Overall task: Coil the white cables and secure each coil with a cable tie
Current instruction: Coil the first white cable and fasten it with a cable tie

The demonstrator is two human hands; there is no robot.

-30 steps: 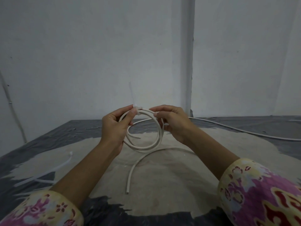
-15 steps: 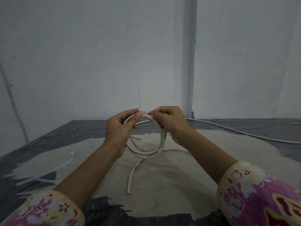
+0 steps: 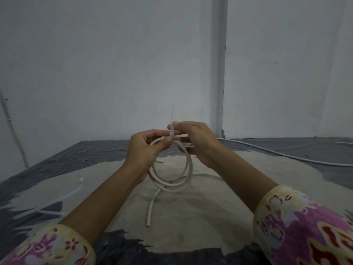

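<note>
Two hands: both are raised above the middle of the floor, close together, with the white round cable coil [image 3: 172,175] hanging between them.
Left hand [image 3: 145,150]: fingers curled, thumb and forefinger pinch the top of the coil just under the tie head.
Right hand [image 3: 193,138]: fingertips pinch the thin translucent white cable tie [image 3: 172,121], whose tail stands upright above the coil.
Coil: a few loose loops, its bottom near the floor; one free cable end [image 3: 150,211] lies on the floor toward the person.
Floor: grey plastic sheet [image 3: 107,152] around a pale sandy patch [image 3: 191,217]; bare room on both sides of the arms.
Left edge: spare white cable ties [image 3: 63,197] on the floor.
Right edge: long white cable [image 3: 282,154] lying near the plain white wall [image 3: 114,64].
</note>
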